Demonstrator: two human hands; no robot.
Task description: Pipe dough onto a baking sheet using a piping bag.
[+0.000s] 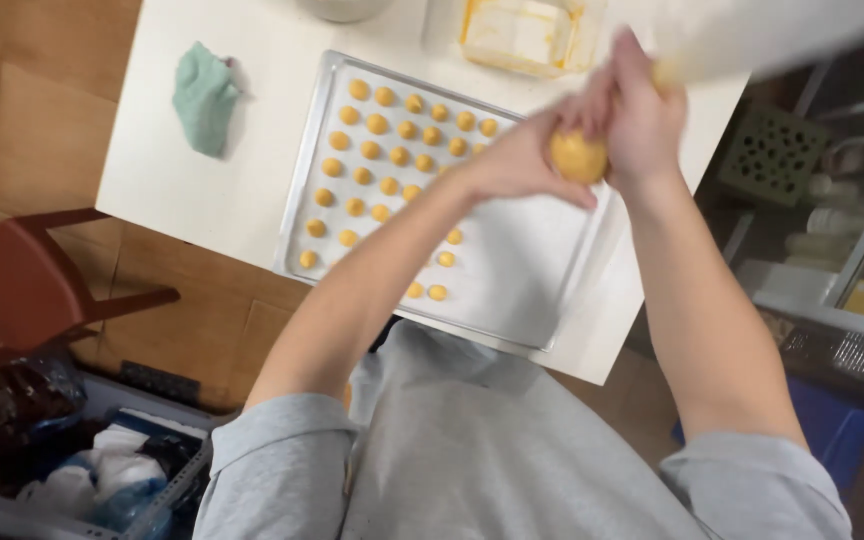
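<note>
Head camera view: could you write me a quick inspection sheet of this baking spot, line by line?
Surface: white rectangular table on a wooden floor.
Job's things: shallow metal baking tray, left part filled with rows of small yellow dough dots, right part bare; soft yellow piping bag.
Clutter: crumpled green cloth; clear plastic tub smeared with yellow batter.
Hands: left hand and right hand both grip the piping bag above the tray.
Cables: nothing seen.
Surroundings: red-brown chair, grey crate of bags, shelf with bottles.
</note>
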